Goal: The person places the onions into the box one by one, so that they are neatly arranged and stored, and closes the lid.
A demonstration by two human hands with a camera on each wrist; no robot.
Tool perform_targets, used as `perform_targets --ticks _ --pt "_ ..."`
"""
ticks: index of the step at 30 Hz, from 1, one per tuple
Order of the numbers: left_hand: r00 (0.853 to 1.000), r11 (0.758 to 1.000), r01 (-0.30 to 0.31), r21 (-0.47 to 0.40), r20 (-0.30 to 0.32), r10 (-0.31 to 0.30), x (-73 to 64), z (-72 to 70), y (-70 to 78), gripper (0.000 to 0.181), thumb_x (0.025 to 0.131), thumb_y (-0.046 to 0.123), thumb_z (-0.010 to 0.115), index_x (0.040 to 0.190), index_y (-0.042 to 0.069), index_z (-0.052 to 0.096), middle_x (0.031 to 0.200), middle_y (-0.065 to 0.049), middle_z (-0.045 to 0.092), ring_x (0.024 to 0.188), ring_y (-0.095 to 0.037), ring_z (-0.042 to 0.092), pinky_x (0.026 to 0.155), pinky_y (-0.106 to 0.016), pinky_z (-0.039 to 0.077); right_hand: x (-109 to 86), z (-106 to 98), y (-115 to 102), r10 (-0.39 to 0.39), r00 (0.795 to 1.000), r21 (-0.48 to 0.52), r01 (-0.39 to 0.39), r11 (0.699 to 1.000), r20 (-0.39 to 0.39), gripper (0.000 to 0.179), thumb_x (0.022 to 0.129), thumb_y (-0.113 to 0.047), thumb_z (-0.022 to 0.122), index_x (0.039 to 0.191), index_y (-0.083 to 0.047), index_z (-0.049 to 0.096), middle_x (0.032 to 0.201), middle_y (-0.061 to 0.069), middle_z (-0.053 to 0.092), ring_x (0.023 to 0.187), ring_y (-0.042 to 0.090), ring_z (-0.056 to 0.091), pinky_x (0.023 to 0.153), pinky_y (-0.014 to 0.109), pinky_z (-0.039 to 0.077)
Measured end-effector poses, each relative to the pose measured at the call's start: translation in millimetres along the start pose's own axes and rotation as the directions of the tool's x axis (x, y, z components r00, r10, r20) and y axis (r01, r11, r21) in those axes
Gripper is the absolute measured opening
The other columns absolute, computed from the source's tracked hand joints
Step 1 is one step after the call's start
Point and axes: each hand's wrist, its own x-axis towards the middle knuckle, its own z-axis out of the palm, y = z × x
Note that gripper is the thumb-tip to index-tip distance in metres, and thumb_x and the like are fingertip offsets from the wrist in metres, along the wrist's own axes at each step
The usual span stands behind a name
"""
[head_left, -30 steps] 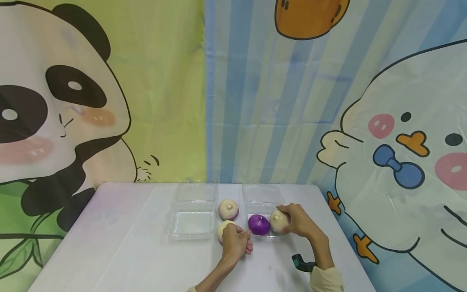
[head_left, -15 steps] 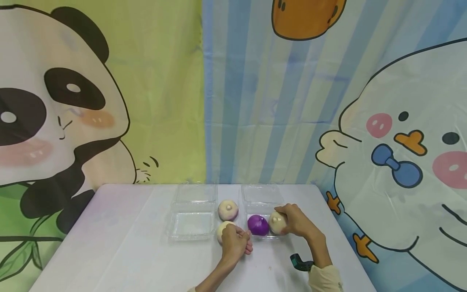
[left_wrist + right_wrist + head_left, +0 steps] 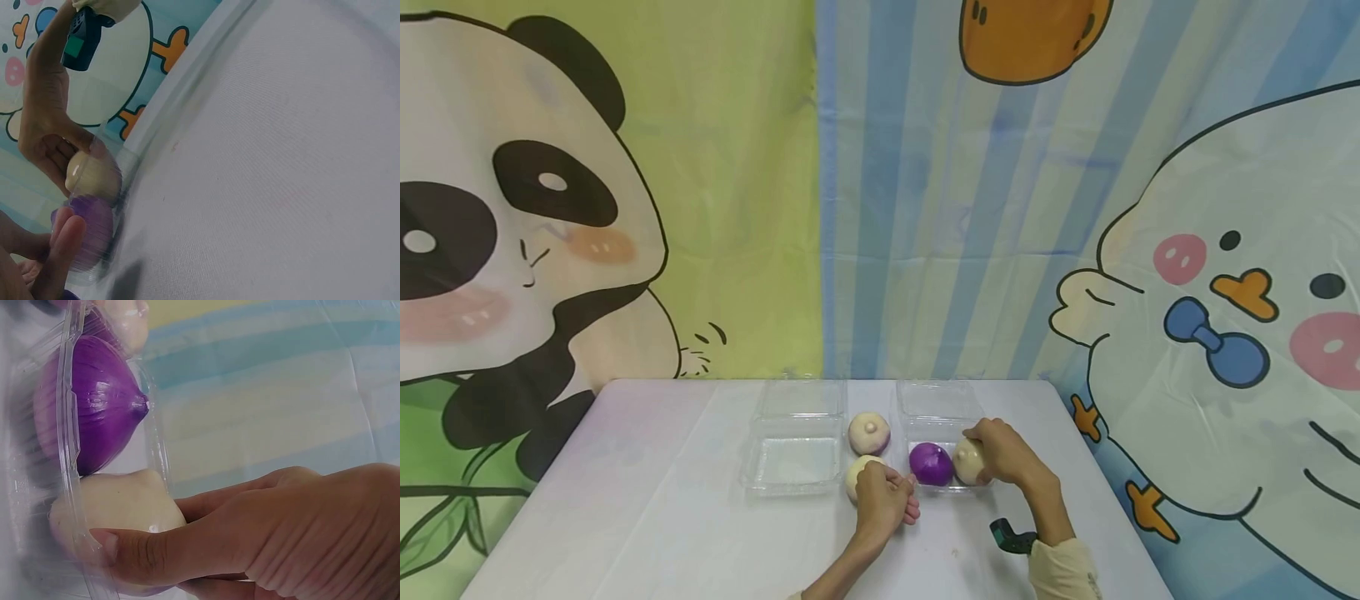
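My right hand (image 3: 1011, 454) grips a cream turnip (image 3: 125, 506) with a purple tinge low down. The thumb lies on the near side and the other fingers reach behind. This turnip sits in the right clear plastic clamshell box (image 3: 67, 412), against a purple onion (image 3: 94, 403). My left hand (image 3: 883, 500) hovers left of that box, fingers loosely curled, with no thing visible between them. It partly hides a second turnip (image 3: 853, 477) on the table; whether it touches it is unclear. A third turnip (image 3: 869, 435), cream above and purple below, stands behind.
A second clear clamshell box (image 3: 793, 462) lies with its lid back on the left, nothing in it. The right box's lid (image 3: 940, 400) is folded back too. White cloth covers the table (image 3: 647, 500); a cartoon-printed curtain (image 3: 752, 208) hangs behind. A dark device (image 3: 1011, 537) is on my right wrist.
My right hand and forearm have shifted slightly left, with the gripped turnip edging the same way towards the onion. My left hand stays where it was.
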Motion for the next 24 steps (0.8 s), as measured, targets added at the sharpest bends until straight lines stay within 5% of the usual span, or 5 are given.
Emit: perform_targets --ticks 24 --pt "1.000 1.000 -0.001 0.008 -0.017 0.001 0.1 1.6 -1.5 0.021 0.098 -0.004 0.074 0.079 -0.012 0.071 0.057 -0.013 0.073 0.042 -0.017 0.070 0.042 -0.035 0.064 1.3 -8.8 -4.4 -0.027 0.998 -0.021 0.028 0.999 0.057 0.079 0.054 0.003 0.107 0.126 0.011 0.075 0.110 0.018 0.079 0.099 0.027 0.068 0.096 0.054 0.066"
